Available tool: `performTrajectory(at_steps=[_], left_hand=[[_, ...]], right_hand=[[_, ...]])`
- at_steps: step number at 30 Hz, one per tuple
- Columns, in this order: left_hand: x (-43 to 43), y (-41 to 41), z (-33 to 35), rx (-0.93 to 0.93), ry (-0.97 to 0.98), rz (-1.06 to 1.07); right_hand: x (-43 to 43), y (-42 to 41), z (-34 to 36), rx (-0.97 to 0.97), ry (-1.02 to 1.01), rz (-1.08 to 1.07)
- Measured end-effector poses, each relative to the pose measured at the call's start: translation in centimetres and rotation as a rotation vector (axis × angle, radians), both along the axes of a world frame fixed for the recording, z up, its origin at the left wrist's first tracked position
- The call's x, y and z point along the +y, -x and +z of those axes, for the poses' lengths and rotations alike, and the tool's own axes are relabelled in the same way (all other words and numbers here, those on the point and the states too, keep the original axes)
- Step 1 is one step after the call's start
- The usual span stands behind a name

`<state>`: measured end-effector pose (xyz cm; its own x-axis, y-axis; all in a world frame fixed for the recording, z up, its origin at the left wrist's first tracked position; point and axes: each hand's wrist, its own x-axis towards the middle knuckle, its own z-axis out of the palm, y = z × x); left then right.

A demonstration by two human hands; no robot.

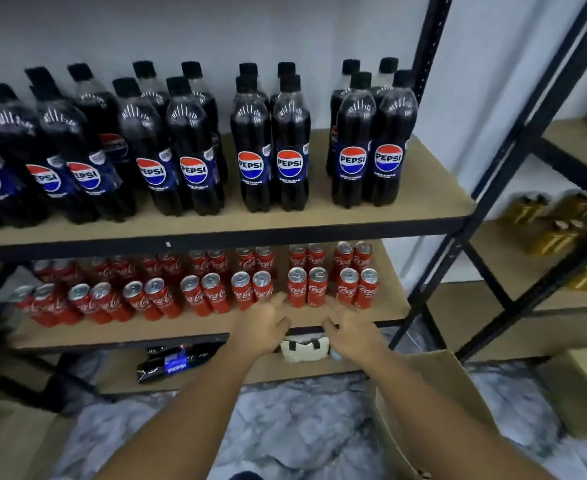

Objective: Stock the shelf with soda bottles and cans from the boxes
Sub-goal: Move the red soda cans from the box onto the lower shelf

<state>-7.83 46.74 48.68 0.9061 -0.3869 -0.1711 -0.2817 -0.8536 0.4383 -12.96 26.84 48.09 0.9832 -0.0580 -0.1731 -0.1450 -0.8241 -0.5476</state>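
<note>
- Bottles of Pepsi stand on the top board of the shelf. They are in pairs, two deep, from the left edge almost to the right end.
- Red Coca-Cola cans stand on the middle board. They are in pairs too, with a front row and a back row.
- Both arms reach out to the front of the middle board.
- The left hand holds nothing. Its fingers are mostly straight and close together. They point at the gap between two pairs of front cans. I cannot tell if they touch a can.
- The right hand holds nothing too. Its fingers are spread and a bit bent. It is just in front of the cans near the right end, and not touching them.
- One Pepsi bottle lies on its side on the bottom board.
- A white thing with dark straps sits on the bottom board, partly hidden behind the hands. I cannot tell what it is.
- An open brown box is on the floor under the right arm. I cannot see what is inside.
- Another brown box is at the bottom left.
- The floor looks like grey and white stone.
- A second shelf on the right holds yellow bottles. They are blurry.
</note>
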Motion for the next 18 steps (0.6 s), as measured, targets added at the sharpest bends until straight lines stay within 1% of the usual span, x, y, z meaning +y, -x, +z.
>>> performTrajectory(at_steps=[3, 6, 10, 13, 18], left_hand=[[-1.6, -1.3, -1.5, 0.006, 0.03, 0.062], [-2.8, -3.7, -4.5, 0.011, 0.108, 0.147], [-4.9, -7.9, -11.7, 0.004, 0.318, 0.235], [-6.2, -9.8, -17.4, 0.007, 0.493, 0.282], [-7.2, -11.6, -22.9, -0.017, 0.654, 0.404]], right_hand=[[-2.1, -2.4, -1.5, 0.02, -0.049, 0.066], [-3.6, -5.0, -4.7, -0.021, -0.108, 0.078], [-3.9, -9.3, -11.3, -0.123, -0.178, 0.016], [-3.1, -11.6, -16.4, -0.178, -0.278, -0.06], [-1.6, -13.5, -22.3, -0.215, -0.312, -0.144]])
